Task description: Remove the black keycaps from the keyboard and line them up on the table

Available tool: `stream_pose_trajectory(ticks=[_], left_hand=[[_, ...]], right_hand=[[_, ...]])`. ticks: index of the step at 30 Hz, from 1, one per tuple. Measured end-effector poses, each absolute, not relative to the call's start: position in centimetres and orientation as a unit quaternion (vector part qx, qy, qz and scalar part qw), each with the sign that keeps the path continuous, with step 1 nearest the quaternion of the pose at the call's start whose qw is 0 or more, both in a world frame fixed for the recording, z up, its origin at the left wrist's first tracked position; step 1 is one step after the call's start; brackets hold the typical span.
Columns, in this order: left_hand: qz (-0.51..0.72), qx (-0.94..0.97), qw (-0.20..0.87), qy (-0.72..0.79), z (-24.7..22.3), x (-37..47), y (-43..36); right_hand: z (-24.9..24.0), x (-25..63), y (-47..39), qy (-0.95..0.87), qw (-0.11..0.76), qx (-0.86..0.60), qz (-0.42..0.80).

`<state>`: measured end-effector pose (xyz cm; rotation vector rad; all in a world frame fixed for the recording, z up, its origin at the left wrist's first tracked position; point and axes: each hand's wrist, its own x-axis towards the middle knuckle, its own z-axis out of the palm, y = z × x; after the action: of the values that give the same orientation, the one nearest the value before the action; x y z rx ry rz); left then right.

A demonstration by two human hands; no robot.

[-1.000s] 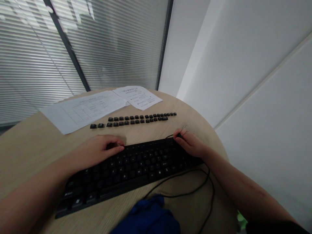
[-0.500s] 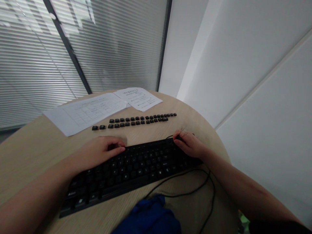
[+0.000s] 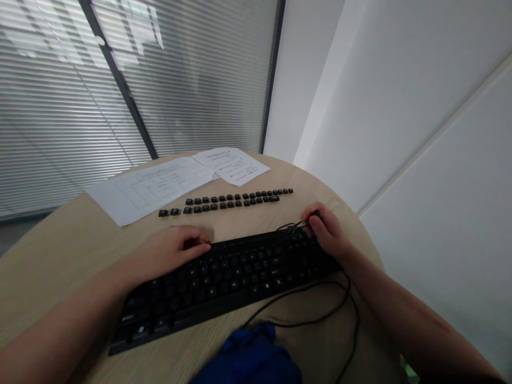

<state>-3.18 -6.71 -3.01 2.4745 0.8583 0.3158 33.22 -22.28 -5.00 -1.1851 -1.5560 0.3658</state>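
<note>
A black keyboard (image 3: 224, 282) lies slantwise on the table in front of me. My left hand (image 3: 176, 248) grips its back edge, thumb on top and fingers curled behind. Over the keyboard's far right corner, my right hand (image 3: 328, 229) is closed on a wire keycap puller (image 3: 316, 214) with a dark handle. Thin wires stick out from it on both sides of the fingers. At the left wire end there is a small dark piece, perhaps a keycap, too blurred to be sure. Behind the keyboard, loose black keycaps (image 3: 223, 206) stand in two rows.
Printed paper sheets (image 3: 160, 184) lie toward the back of the round wooden table (image 3: 72, 250). A black cable (image 3: 308, 321) loops along the front right, beside a blue cloth (image 3: 250, 357). Window blinds (image 3: 208, 80) and a white wall (image 3: 400, 106) stand beyond the table.
My right hand has turned and shifted right, and wires of the puller now show left of its fingers. My left hand keeps its hold on the keyboard. The view has shifted slightly.
</note>
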Motion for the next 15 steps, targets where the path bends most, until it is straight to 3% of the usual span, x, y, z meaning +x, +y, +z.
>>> stream_pose_trajectory(ticks=[5, 11, 15], left_hand=[[0.171, 0.905, 0.188, 0.342, -0.5, -1.5, -10.2], [0.217, 0.834, 0.365, 0.351, 0.6, 1.9, -15.8], [0.235, 0.813, 0.398, 0.354, -0.3, 2.9, -16.6]], right_hand=[[-2.6, 31.5, -23.7, -0.761, 0.49, -0.425, 0.022], [-1.5, 27.9, -24.7, -0.827, 0.446, -0.343, -0.012], [-2.0, 26.3, -25.0, -0.858, 0.4, -0.317, -0.053]])
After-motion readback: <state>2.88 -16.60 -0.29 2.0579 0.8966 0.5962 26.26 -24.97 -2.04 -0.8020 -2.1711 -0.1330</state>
